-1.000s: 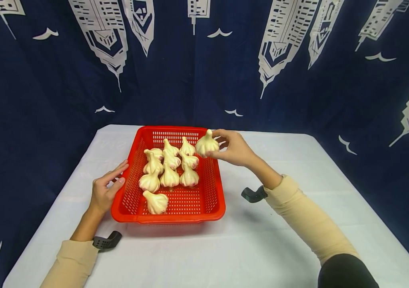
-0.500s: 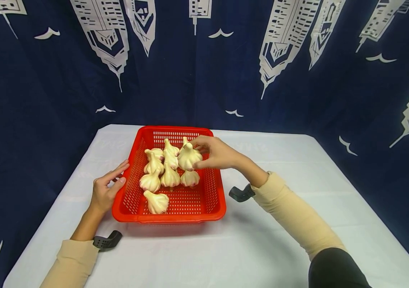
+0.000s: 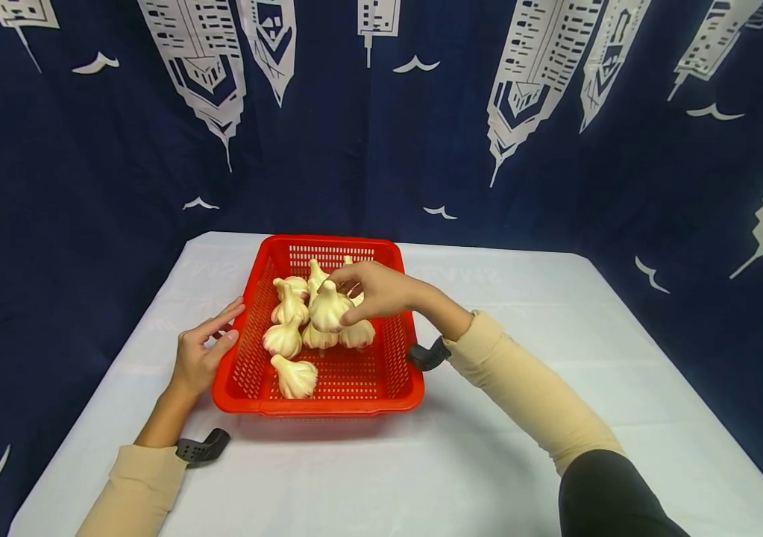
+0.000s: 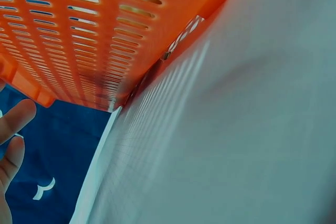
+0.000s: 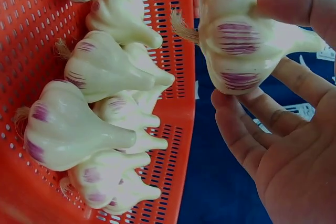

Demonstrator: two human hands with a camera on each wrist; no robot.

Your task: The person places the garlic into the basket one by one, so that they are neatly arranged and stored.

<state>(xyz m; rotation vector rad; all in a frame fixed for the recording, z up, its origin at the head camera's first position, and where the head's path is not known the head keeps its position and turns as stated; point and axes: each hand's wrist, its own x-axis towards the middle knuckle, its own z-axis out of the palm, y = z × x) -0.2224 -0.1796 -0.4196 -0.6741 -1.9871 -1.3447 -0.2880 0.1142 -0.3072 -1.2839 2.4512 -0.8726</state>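
Observation:
A red perforated plastic basket (image 3: 327, 406) holds several cream garlic bulbs with purple streaks. Above the middle of it, my right hand (image 3: 384, 291) pinches one garlic bulb (image 3: 329, 309) between thumb and fingertips, its stem pointing up in the head view. The right wrist view shows that bulb (image 5: 233, 40) with its root tuft and purple marks, raised over the others. My left hand (image 3: 198, 354) rests against the basket's left rim, fingers extended. A single garlic bulb (image 3: 295, 377) lies near the front, apart from the cluster (image 3: 283, 339) behind it.
The basket stands on a white-covered table (image 3: 488, 432). A dark blue cloth (image 3: 327, 164) with white building and bird prints hangs behind. Black wrist devices (image 3: 203, 447) sit on both forearms. The basket's slotted side (image 4: 84, 35) fills the upper left wrist view.
My right hand has carried the garlic bulb leftward and down from the basket's right rim to over its middle. The left hand stays at the left rim.

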